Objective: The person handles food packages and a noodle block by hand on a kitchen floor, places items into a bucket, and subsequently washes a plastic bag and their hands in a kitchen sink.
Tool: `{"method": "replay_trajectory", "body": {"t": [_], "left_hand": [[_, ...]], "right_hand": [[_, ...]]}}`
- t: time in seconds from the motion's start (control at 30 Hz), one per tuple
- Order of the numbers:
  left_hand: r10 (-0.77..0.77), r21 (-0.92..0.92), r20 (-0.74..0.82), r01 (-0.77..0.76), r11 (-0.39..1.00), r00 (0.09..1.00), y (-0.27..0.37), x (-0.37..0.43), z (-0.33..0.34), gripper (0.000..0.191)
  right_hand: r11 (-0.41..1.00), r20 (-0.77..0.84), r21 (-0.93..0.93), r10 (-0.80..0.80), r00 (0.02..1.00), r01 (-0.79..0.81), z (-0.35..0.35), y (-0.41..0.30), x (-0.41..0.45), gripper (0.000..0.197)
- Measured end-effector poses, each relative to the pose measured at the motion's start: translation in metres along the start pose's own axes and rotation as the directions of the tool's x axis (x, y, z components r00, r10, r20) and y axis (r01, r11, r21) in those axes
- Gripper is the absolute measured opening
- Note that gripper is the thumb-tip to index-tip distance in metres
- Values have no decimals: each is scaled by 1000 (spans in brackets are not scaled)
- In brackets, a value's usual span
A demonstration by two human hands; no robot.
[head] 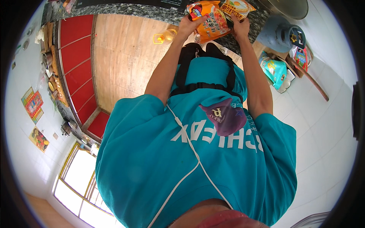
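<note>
My left hand [188,26] grips an orange plastic noodle packet [210,24] by its left side, with the thumb over its front. At the right, my right hand [241,26] has its thumb on the lower edge of a smaller yellow and orange food packet [236,9], which partly overlaps the orange one. Both packets bear printed writing and food pictures, and are at the edge of the dark speckled stone counter [159,14]. The fingers of my right hand are partly hidden behind the packets.
A blue gas cylinder [275,34] stands right of the counter, near a teal plastic bag [272,68] and a wooden stick [310,78]. A bottle of yellow oil [165,37] is on the wood-look floor. Red cabinets [77,59] line the left, and a large pan [291,7] is at the upper right.
</note>
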State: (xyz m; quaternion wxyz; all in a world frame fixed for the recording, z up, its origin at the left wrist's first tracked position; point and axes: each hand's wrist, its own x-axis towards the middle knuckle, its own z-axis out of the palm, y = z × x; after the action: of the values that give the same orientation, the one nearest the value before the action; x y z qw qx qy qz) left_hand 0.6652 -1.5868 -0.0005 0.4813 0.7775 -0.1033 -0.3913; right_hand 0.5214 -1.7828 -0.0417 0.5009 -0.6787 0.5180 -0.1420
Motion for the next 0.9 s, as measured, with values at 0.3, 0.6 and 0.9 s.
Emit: {"method": "replay_trajectory", "body": {"t": [0.3, 0.6, 0.9], "left_hand": [[99, -247, -24, -102, 964, 995, 7, 0, 3, 55], [77, -296, 242, -2, 955, 967, 0, 17, 18, 52], [45, -350, 566, 191, 917, 823, 9, -3, 89, 45]], "right_hand": [[665, -2, 747, -37, 999, 26, -49, -24, -35, 30], [886, 319, 463, -165, 933, -1, -77, -33, -108, 38], [961, -306, -217, -233, 923, 171, -110, -26, -155, 61]]}}
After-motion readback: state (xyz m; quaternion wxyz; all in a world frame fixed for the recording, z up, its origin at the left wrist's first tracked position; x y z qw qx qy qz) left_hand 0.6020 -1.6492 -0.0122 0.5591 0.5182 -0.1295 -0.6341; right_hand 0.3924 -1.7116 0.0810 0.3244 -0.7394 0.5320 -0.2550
